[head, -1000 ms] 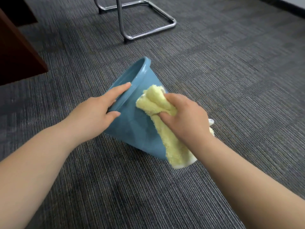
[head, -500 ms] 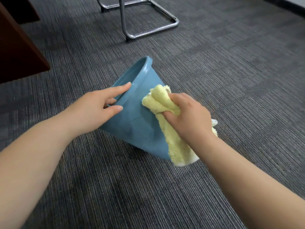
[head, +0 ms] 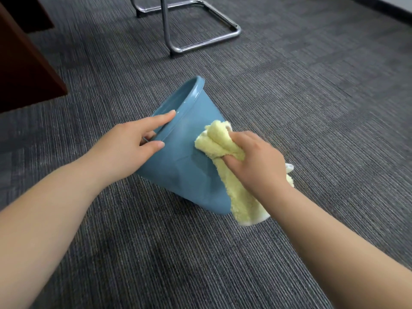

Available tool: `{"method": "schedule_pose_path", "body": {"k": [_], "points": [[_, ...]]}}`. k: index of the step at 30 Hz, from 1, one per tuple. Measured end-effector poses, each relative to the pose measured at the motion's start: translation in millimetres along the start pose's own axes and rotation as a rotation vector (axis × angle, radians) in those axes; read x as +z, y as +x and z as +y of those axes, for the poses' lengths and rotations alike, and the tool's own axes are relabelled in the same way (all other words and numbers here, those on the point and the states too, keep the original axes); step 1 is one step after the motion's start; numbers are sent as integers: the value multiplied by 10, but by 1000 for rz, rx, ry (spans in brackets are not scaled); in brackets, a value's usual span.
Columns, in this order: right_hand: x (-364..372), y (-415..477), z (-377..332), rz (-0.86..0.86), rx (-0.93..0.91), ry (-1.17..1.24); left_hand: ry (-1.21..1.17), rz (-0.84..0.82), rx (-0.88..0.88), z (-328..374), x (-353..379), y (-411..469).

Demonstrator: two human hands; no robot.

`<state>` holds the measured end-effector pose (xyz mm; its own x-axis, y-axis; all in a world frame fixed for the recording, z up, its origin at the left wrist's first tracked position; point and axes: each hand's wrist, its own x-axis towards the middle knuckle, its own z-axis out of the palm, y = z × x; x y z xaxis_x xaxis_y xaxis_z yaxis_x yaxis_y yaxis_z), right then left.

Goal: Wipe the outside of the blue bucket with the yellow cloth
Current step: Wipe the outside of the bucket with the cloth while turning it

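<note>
cloth point(head: 215, 139), fluffy, lies against smooth tapered bucket point(head: 182, 175).

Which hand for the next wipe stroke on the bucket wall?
Right. The right hand grips the yellow cloth pressed on the outer wall of the blue bucket; the left hand holds its rim, keeping it tilted.

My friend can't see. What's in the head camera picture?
A right hand presses a bunched yellow cloth against the outside of a tilted blue bucket, while the left hand grips its rim. The bucket rests on grey carpet.
</note>
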<state>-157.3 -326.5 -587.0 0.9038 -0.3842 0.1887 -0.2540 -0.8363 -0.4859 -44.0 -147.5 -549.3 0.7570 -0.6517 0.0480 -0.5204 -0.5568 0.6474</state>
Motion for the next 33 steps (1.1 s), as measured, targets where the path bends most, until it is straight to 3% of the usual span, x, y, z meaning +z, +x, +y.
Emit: {"method": "schedule_pose_path", "body": {"k": [3,9,15,22,29,33], "points": [[3,-5,45,-29,-29,-9,0,9,-4,-22,-14,5],[10,0,292,-56,169,-79,-16,-2,-27,-98,-28,-17],[145,-126,75,-80,-55,-2,-14,70,-58,-162,-33,7],[151,-43,280,-40,104,-74,-51,27,-79,-179,-46,2],[213,-199,185,-90,-102,-55,-43,80,-108,-256,-74,1],[158,-97,415,-92,66,-127,-56,64,-128,-292,-83,2]]}}
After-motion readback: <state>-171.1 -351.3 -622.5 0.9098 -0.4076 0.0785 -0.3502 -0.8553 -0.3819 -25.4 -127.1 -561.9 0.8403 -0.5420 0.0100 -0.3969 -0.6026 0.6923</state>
